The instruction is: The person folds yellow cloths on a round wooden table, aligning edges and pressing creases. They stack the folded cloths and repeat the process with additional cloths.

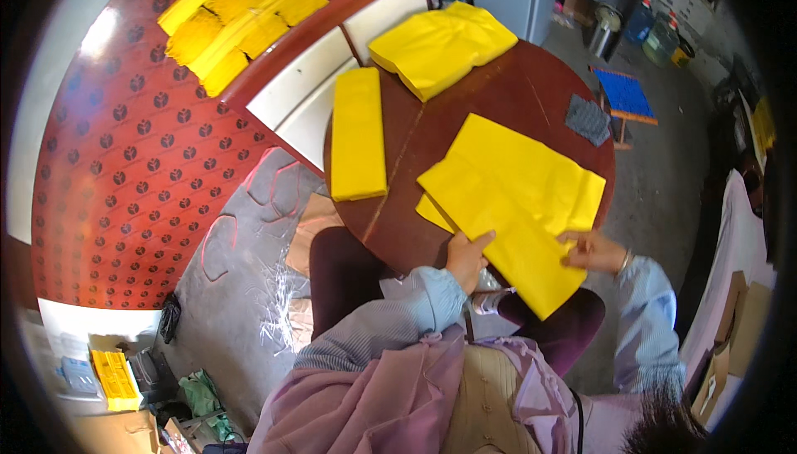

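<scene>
My left hand grips the left edge of a long, folded yellow sheet, thumb on top. On its right edge my right hand is closed, fingers bent over the sheet. The sheet slants from the tabletop over the near edge toward my lap. Beneath it, wider yellow sheets lie on the round dark-red table. I cannot tell whether the material is paper or cloth. A narrow yellow stack lies at the table's left, and a broader yellow pile at its far side.
Beside the table's right edge lies a dark grey cloth, near a blue-topped folding stool. Yellow bundles sit on a red patterned surface at the left. Pink cord and white strands litter the floor.
</scene>
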Tool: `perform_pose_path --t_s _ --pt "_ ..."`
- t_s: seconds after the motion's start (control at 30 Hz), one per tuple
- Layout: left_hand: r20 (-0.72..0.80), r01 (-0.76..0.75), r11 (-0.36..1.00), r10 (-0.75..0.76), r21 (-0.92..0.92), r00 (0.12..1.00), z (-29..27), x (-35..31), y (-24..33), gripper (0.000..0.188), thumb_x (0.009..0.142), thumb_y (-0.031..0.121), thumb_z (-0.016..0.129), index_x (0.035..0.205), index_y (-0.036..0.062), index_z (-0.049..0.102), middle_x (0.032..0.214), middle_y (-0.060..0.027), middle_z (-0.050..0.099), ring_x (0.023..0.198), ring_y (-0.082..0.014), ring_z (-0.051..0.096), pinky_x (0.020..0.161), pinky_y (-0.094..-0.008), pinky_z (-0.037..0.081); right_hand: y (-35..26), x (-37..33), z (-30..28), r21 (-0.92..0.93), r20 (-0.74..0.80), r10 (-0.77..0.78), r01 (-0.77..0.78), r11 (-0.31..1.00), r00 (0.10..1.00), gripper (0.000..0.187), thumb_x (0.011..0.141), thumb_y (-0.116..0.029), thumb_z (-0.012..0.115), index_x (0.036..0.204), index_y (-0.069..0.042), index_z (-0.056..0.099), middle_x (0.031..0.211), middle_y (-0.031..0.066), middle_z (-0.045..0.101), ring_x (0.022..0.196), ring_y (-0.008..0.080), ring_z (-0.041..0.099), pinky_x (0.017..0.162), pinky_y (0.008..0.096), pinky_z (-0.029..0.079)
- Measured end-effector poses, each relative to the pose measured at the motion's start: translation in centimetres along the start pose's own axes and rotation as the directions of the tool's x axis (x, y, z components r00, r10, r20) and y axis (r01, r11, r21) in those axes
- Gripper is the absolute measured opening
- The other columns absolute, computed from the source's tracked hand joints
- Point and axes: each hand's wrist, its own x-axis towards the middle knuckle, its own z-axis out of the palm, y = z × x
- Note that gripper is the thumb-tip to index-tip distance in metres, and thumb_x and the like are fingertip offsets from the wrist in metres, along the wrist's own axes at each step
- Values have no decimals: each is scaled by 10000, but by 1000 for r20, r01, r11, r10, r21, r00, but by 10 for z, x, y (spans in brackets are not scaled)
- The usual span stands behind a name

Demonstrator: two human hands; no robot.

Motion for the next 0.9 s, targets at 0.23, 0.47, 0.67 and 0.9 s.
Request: perform_pose_path --t_s 0.23,0.47,0.67,0.9 --pt "231 -406 874 351 267 907 -75 -10 107 480 972 -48 709 1431 -9 571 1360 -101 695 1245 -232 670 1075 -363 530 -57 54 113 351 67 -143 111 930 988 627 1040 -135 691 1591 -102 395 895 -37 623 781 46 587 689 202 493" --pt "345 -486 773 362 408 866 -149 49 297 584 969 -6 714 1508 -2 490 1394 -123 681 1239 -237 690 1092 -385 548 -174 209 156 224 -28 -328 326 919 944 556 1055 -167 640 1560 -119 413 1088 72 752 896 134 711 769 284 550" --pt "209 -326 839 258 436 943 -182 121 361 561 984 58 727 1483 -43 492 1353 -169 684 1211 -263 709 1062 -391 580 -223 298 153 371 -77 -304 311 875 949 537 1057 -172 632 1540 -103 408 1091 98 761 906 172 743 774 310 611" --pt "-23 -266 817 322 512 947 -208 168 343 527 988 57 723 1432 -94 482 1236 -228 697 1063 -278 756 933 -357 640 -204 332 156 313 -57 -230 236 920 972 491 1060 -235 672 1481 -123 445 1015 40 770 857 114 702 724 259 553"
